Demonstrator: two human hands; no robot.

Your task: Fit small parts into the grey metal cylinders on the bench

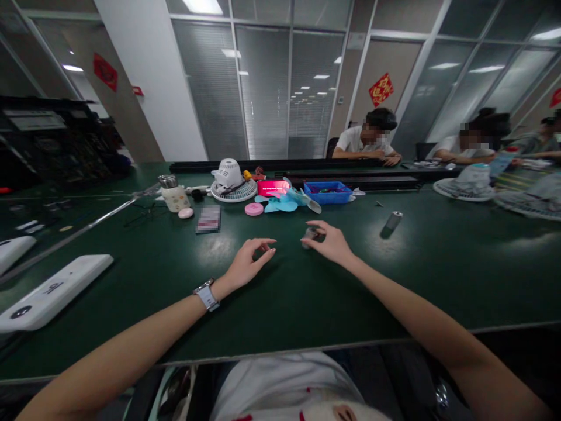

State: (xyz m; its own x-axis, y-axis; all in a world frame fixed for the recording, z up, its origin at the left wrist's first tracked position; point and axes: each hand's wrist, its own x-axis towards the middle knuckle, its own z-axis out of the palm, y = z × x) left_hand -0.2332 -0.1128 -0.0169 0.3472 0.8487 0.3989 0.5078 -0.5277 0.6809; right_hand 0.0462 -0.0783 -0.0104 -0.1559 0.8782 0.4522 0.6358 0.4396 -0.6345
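Observation:
Both my arms reach out over a dark green table point(307, 292). My left hand point(248, 263), with a watch on the wrist, hovers with curled fingers pinching something small and reddish at its fingertips. My right hand point(331, 241) rests its fingers on a small grey cylindrical part point(308, 235) standing on the table. A second grey cylinder point(393, 220) lies further right, apart from both hands.
Behind the hands lie blue fan blades point(284, 202), a pink disc point(253, 209), a white fan housing point(232, 180), a blue tray point(328, 192), a cup point(174, 196) and a small card point(208, 218). White flat devices point(52, 289) sit at left. Other people sit across the table.

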